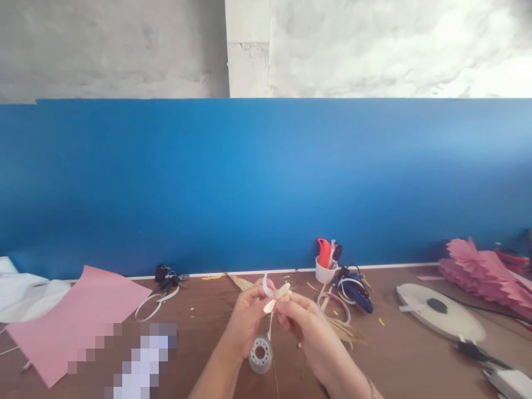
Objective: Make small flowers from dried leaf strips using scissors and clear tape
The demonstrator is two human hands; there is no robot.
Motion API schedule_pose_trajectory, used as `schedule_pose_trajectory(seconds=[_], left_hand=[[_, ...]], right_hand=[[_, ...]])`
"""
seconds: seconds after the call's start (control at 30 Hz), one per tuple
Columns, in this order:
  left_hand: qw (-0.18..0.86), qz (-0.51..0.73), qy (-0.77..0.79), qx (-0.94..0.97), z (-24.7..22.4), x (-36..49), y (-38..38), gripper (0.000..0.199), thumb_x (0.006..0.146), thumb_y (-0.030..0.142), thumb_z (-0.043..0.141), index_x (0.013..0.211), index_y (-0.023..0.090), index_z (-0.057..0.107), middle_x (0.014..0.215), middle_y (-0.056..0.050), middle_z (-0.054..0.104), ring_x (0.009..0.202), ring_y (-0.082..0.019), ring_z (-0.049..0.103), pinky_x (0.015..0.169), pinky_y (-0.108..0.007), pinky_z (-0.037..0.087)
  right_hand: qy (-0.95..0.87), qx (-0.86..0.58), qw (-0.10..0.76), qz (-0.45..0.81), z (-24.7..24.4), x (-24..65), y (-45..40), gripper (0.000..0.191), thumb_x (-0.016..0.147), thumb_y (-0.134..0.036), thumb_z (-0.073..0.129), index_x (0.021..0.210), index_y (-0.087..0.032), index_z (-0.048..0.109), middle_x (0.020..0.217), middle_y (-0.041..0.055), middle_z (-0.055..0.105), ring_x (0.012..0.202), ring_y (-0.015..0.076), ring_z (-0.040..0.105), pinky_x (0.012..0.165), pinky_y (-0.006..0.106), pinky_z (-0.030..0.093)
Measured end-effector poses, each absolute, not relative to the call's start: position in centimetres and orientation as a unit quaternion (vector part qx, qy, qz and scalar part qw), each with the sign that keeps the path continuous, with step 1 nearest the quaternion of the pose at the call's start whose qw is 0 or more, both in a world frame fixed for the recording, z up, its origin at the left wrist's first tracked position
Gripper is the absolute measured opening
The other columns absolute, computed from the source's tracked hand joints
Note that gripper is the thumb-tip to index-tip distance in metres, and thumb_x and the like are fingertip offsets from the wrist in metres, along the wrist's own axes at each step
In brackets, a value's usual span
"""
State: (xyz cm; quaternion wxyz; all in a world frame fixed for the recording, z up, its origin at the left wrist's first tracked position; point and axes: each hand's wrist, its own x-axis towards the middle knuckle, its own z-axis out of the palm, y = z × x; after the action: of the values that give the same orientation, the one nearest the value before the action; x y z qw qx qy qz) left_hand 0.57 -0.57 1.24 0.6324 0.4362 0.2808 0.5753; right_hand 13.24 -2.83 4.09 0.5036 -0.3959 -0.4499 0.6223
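Between my two hands, above the brown table, is a small cream flower with a few petals (283, 290) and a thin stem running down. My left hand (249, 313) pinches it from the left, and a white curved strip (265, 285) sticks up by those fingertips. From the right, my right hand (305, 316) has thumb and fingers closed on the flower's base. Fingers hide the exact grip points. Just below the hands a roll of clear tape (260, 354) lies on the table.
Pink paper (83, 310) lies at left, near keys on a white lanyard (166, 282). A white cup with tools (326, 270) stands behind, by the blue partition (266, 183). At right are a pale oval device (415, 310), a cable and folded pink paper (482, 271).
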Motion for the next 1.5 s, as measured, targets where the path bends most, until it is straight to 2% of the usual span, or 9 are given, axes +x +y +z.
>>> schedule_pose_trajectory(seconds=[0.13, 0.33, 0.47, 0.7, 0.87, 1.0, 1.23, 1.4, 1.5], left_hand=[[0.686, 0.589, 0.228, 0.361, 0.9, 1.6, -0.9, 0.018, 0.063, 0.030, 0.077, 0.072, 0.017, 0.069, 0.072, -0.002, 0.057, 0.071, -0.016, 0.051, 0.073, -0.030, 0.039], [0.740, 0.592, 0.162, 0.274, 1.1, 2.3, -1.3, 0.014, 0.064, 0.024, 0.075, 0.060, 0.015, 0.065, 0.074, -0.002, 0.059, 0.075, -0.015, 0.054, 0.075, -0.029, 0.041], [0.757, 0.582, 0.167, 0.246, 1.0, 1.9, -0.9, 0.014, 0.062, 0.024, 0.076, 0.064, 0.016, 0.065, 0.077, -0.003, 0.060, 0.078, -0.016, 0.056, 0.077, -0.030, 0.042], [0.706, 0.584, 0.193, 0.351, 0.5, 0.4, -0.1, 0.016, 0.066, 0.030, 0.076, 0.072, 0.017, 0.069, 0.078, -0.005, 0.064, 0.080, -0.019, 0.056, 0.077, -0.032, 0.039], [0.697, 0.540, 0.212, 0.421, 0.9, 0.2, -0.4, 0.016, 0.065, 0.030, 0.075, 0.071, 0.017, 0.067, 0.068, -0.002, 0.056, 0.072, -0.017, 0.050, 0.073, -0.030, 0.036], [0.695, 0.528, 0.208, 0.441, 0.9, 0.4, -0.6, 0.018, 0.064, 0.031, 0.075, 0.070, 0.017, 0.067, 0.075, -0.004, 0.054, 0.075, -0.018, 0.049, 0.075, -0.031, 0.038], [0.724, 0.530, 0.181, 0.402, 0.6, 0.8, -0.9, 0.024, 0.056, 0.036, 0.080, 0.062, 0.017, 0.066, 0.082, -0.006, 0.055, 0.072, -0.019, 0.051, 0.070, -0.032, 0.040], [0.725, 0.554, 0.169, 0.374, 0.0, 0.2, -0.2, 0.023, 0.054, 0.029, 0.082, 0.067, 0.015, 0.069, 0.081, -0.004, 0.057, 0.077, -0.017, 0.050, 0.077, -0.030, 0.037], [0.719, 0.550, 0.192, 0.380, -0.3, -0.2, 0.1, 0.025, 0.053, 0.028, 0.083, 0.071, 0.015, 0.071, 0.085, -0.004, 0.059, 0.082, -0.018, 0.050, 0.079, -0.028, 0.034]], right_hand=[[-0.508, -0.409, 0.515, 0.556, 4.1, 13.4, -2.8, 0.025, 0.071, -0.034, 0.067, 0.056, -0.018, 0.055, 0.057, -0.0029, 0.049, 0.057, 0.0119, 0.039, 0.056, 0.024, 0.032], [-0.591, -0.412, 0.498, 0.483, 4.1, 14.1, -2.3, 0.017, 0.075, -0.030, 0.064, 0.063, -0.018, 0.064, 0.064, 0.0005, 0.060, 0.063, 0.0152, 0.048, 0.061, 0.026, 0.037], [-0.639, -0.424, 0.465, 0.443, 4.3, 14.9, -2.1, 0.014, 0.075, -0.027, 0.064, 0.066, -0.019, 0.068, 0.066, 0.0009, 0.061, 0.063, 0.0154, 0.049, 0.061, 0.027, 0.037], [-0.530, -0.426, 0.477, 0.557, 5.5, 16.0, -1.8, 0.015, 0.072, -0.032, 0.065, 0.072, -0.017, 0.067, 0.062, -0.0012, 0.055, 0.060, 0.0129, 0.046, 0.060, 0.027, 0.036], [-0.525, -0.437, 0.464, 0.564, 5.2, 15.4, -1.8, 0.017, 0.070, -0.030, 0.065, 0.061, -0.016, 0.061, 0.054, -0.0049, 0.043, 0.054, 0.0096, 0.034, 0.054, 0.024, 0.027], [-0.505, -0.396, 0.446, 0.624, 4.6, 15.4, -1.7, 0.028, 0.071, -0.025, 0.064, 0.049, -0.017, 0.048, 0.050, -0.0061, 0.036, 0.051, 0.0085, 0.025, 0.050, 0.025, 0.019], [-0.371, -0.263, 0.342, 0.822, 3.6, 16.0, -0.9, 0.016, 0.069, -0.025, 0.071, 0.072, -0.013, 0.061, 0.060, -0.0042, 0.040, 0.052, 0.0064, 0.028, 0.049, 0.022, 0.018], [-0.450, -0.339, 0.420, 0.711, 3.6, 16.5, -0.2, 0.021, 0.072, -0.032, 0.067, 0.064, -0.015, 0.059, 0.060, -0.0027, 0.044, 0.056, 0.0099, 0.037, 0.051, 0.023, 0.025], [-0.509, -0.400, 0.463, 0.606, 4.3, 16.7, -0.5, 0.028, 0.078, -0.044, 0.061, 0.071, -0.017, 0.062, 0.067, -0.0006, 0.050, 0.063, 0.0130, 0.042, 0.058, 0.025, 0.032]])
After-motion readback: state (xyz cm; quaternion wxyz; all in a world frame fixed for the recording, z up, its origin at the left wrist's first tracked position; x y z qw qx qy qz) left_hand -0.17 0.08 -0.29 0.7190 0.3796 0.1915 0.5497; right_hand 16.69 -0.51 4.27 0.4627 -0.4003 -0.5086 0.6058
